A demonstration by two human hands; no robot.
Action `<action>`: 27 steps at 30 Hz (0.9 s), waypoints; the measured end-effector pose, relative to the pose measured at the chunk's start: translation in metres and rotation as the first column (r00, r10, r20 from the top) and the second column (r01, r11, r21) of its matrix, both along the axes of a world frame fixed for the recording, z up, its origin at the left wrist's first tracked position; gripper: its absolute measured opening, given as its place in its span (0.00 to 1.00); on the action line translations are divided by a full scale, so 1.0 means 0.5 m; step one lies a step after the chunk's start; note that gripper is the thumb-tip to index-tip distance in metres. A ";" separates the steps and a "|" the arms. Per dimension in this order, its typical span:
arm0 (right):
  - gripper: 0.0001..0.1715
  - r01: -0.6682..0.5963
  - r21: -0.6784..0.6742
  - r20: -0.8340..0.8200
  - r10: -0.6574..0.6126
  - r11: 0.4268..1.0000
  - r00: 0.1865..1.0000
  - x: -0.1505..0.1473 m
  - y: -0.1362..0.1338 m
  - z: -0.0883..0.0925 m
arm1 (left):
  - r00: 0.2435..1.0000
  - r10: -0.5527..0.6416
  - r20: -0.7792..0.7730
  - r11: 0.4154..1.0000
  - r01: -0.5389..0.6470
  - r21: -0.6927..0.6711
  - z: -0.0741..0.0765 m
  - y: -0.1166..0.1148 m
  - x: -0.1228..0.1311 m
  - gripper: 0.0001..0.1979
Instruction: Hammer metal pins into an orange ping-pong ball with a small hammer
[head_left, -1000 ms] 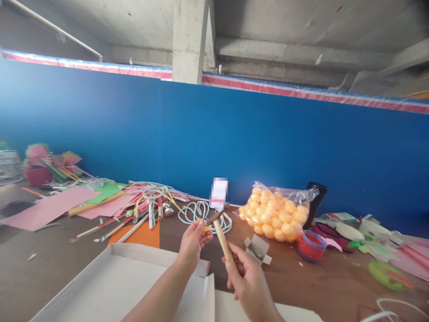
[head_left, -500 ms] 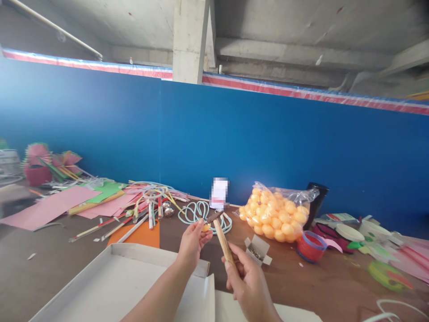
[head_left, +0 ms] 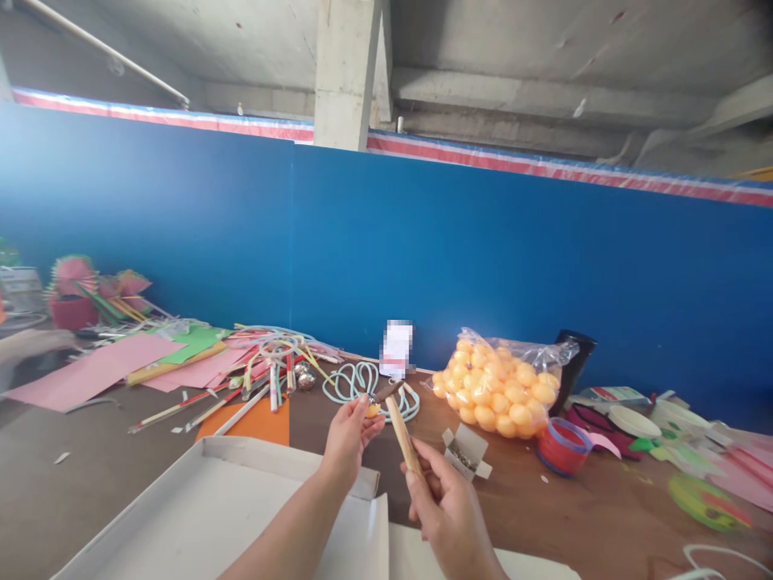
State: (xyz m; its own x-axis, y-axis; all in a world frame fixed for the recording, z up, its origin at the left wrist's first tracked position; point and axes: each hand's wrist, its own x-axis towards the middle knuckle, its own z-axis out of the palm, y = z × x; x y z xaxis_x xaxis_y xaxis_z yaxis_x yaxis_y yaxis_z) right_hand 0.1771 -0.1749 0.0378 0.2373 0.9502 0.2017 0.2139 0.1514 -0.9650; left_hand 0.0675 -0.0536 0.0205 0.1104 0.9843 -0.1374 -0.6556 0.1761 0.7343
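My right hand (head_left: 444,495) is wrapped round the lower part of a light wooden stick (head_left: 403,433), which slants up to the left. At its top a dark brown piece (head_left: 385,392) lies crosswise. My left hand (head_left: 352,435) pinches a small yellow and silvery item (head_left: 373,408) at the left end of that dark piece. Both hands are raised above the table, close together. Behind them lie coils of pale blue cord (head_left: 351,381) and an upright white card (head_left: 397,350) with blurred print.
An open white box (head_left: 259,455) fills the lower left. Right of my hands sit a small carton of metal bits (head_left: 466,451), a bag of orange balls (head_left: 495,387) and a red tape roll (head_left: 563,447). Coloured paper (head_left: 97,370) and sticks spread left; a blue partition (head_left: 386,242) stands behind.
The whole view has shifted very slightly to the right. At the far left edge, a blurred pale shape has moved in a little. Both hands keep their holds.
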 end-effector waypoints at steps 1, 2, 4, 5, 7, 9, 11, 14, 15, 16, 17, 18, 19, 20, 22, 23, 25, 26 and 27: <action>0.28 0.005 0.000 -0.007 -0.005 1.000 1.000 0.000 0.000 0.000 | 1.000 -0.002 0.001 1.000 0.002 0.009 -0.001 0.000 0.000 0.09; 0.28 0.006 0.002 -0.009 -0.006 1.000 1.000 -0.001 0.000 0.000 | 1.000 -0.005 0.000 1.000 0.005 0.015 -0.001 0.001 0.000 0.09; 0.28 0.002 0.007 0.007 -0.002 1.000 1.000 -0.001 0.001 -0.001 | 1.000 -0.008 -0.003 1.000 0.008 0.011 -0.002 0.001 0.000 0.09; 0.28 -0.001 0.008 0.020 0.001 1.000 1.000 -0.002 0.001 -0.001 | 1.000 -0.005 -0.006 1.000 0.005 0.003 -0.001 0.000 0.000 0.09; 0.28 -0.003 0.011 0.032 0.003 1.000 0.999 -0.003 0.001 -0.002 | 1.000 0.008 -0.011 1.000 -0.008 -0.009 -0.001 0.000 0.000 0.08; 0.28 0.002 0.010 0.023 -0.002 1.000 1.000 -0.003 0.000 -0.002 | 1.000 0.011 -0.009 1.000 -0.011 0.007 -0.002 0.000 0.000 0.08; 0.27 0.004 0.009 0.020 -0.004 1.000 1.000 -0.003 0.000 -0.001 | 1.000 0.006 -0.001 1.000 -0.006 0.018 -0.003 0.001 0.000 0.09; 0.27 0.000 0.019 0.036 -0.001 1.000 0.999 -0.004 -0.001 0.000 | 1.000 0.004 0.007 1.000 -0.004 0.001 -0.004 0.002 0.000 0.09; 0.27 -0.001 0.026 0.036 0.000 1.000 0.999 -0.005 -0.002 0.000 | 1.000 0.008 0.008 1.000 -0.008 -0.004 -0.004 0.001 0.000 0.09; 0.27 0.001 0.031 0.029 -0.002 1.000 1.000 -0.005 -0.002 0.001 | 1.000 0.011 0.007 1.000 -0.011 -0.003 -0.004 0.001 0.000 0.09; 0.27 0.004 0.031 0.017 -0.004 1.000 1.000 -0.005 -0.002 0.001 | 1.000 0.013 0.006 1.000 -0.013 0.004 -0.005 0.001 -0.001 0.09; 0.28 0.005 0.026 0.005 -0.005 1.000 1.000 -0.006 -0.001 0.001 | 1.000 0.012 0.004 1.000 -0.012 0.013 -0.005 0.001 -0.001 0.09; 0.28 0.004 0.017 -0.002 -0.004 1.000 1.000 -0.006 -0.001 0.001 | 1.000 0.009 0.001 1.000 -0.009 0.020 -0.005 0.001 0.000 0.09; 0.27 0.001 0.010 -0.003 -0.001 1.000 1.000 -0.005 -0.001 0.000 | 1.000 0.006 -0.001 1.000 -0.006 0.022 -0.006 0.001 0.000 0.09; 0.26 -0.010 0.005 0.008 0.010 1.000 1.000 -0.004 0.000 -0.002 | 1.000 0.001 -0.006 1.000 -0.001 0.011 -0.006 0.002 0.001 0.08; 0.26 -0.017 0.006 0.013 0.017 1.000 1.000 -0.003 0.000 -0.003 | 1.000 0.003 -0.006 1.000 -0.003 0.004 -0.006 0.002 0.001 0.08; 0.26 -0.025 0.002 0.007 0.025 1.000 1.000 0.000 0.001 -0.004 | 1.000 0.013 -0.006 1.000 -0.013 0.000 -0.005 0.003 0.001 0.08; 0.26 -0.028 -0.007 -0.002 0.028 1.000 1.000 0.002 0.001 -0.004 | 1.000 0.020 -0.008 1.000 -0.020 0.001 -0.005 0.004 0.001 0.08; 0.27 -0.026 -0.019 -0.013 0.026 0.999 1.000 0.004 0.002 -0.004 | 0.999 0.031 -0.012 1.000 -0.031 0.003 -0.005 0.004 0.001 0.09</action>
